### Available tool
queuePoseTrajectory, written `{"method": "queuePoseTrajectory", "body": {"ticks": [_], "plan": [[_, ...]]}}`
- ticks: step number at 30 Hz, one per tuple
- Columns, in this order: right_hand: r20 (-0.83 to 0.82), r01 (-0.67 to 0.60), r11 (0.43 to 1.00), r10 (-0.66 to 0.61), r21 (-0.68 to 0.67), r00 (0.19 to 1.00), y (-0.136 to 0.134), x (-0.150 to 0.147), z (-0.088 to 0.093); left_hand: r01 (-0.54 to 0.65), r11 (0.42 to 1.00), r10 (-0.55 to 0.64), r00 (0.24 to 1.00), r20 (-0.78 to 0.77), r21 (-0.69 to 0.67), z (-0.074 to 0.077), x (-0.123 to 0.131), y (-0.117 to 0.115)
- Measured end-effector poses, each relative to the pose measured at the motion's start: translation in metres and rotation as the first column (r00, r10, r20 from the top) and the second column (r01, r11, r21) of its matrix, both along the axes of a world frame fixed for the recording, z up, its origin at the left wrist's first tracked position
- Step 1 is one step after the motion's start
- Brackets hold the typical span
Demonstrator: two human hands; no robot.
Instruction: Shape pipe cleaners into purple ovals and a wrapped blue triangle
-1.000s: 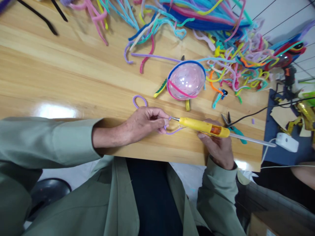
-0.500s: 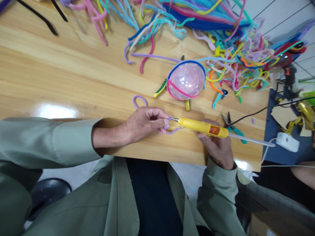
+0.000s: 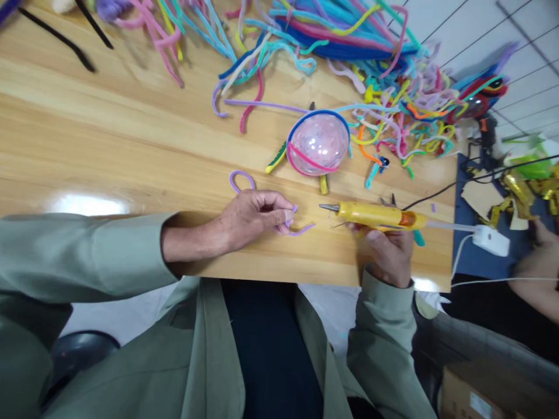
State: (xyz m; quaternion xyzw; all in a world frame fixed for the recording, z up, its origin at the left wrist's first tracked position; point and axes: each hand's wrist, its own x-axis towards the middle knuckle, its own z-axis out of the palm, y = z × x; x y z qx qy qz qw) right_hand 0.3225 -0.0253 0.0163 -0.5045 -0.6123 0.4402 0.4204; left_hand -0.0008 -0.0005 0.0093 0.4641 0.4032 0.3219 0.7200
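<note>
Near the table's front edge, my left hand pinches a purple pipe cleaner. The pipe cleaner loops out behind the hand, and its loose end sticks out to the right of my fingertips. My right hand is wrapped round a yellow glue gun with a clear glue stick in its back end. The gun's nozzle points left, a short gap away from the pinched purple piece. Beyond the hands sits a clear plastic dome edged with blue and pink pipe cleaner. Yellow-green handles poke out from beneath it.
Loose pipe cleaners in many colours heap along the back right, with a bundle behind. Pliers with teal handles lie partly hidden behind my right hand. A black cord crosses to a dark surface holding a white plug block. Another person's arm is at right.
My right hand has drawn the glue gun back to the right, so its nozzle has left the purple pipe cleaner. My left hand keeps its pinch. The view has shifted slightly.
</note>
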Motion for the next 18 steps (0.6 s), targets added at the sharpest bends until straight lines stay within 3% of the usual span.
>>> {"method": "queuePoseTrajectory", "body": {"ticks": [5, 9, 12, 14, 18], "plan": [[0.008, 0.05, 0.999, -0.05, 0.004, 0.999, -0.012, 0.009, 0.002, 0.006, 1.0, -0.006, 1.0, 0.011, 0.026, -0.005, 0.0, 0.001], [-0.044, 0.24, 0.957, -0.236, 0.162, 0.971, -0.018, 0.03, 0.025, 0.009, 0.998, -0.008, 1.0, -0.015, 0.067, -0.006, -0.003, -0.001], [-0.032, 0.428, 0.848, -0.441, 0.313, 0.897, -0.009, 0.069, 0.041, 0.002, 0.995, 0.002, 0.999, -0.04, 0.102, -0.006, -0.004, -0.002], [0.058, 0.554, 0.737, -0.619, 0.387, 0.784, -0.001, 0.104, 0.043, 0.003, 0.99, 0.007, 0.997, -0.074, 0.138, -0.006, -0.005, -0.003], [0.251, 0.729, 0.601, -0.799, 0.328, 0.546, 0.014, 0.164, 0.021, -0.005, 0.989, 0.018, 0.996, -0.09, 0.148, -0.005, -0.005, -0.004]]}}
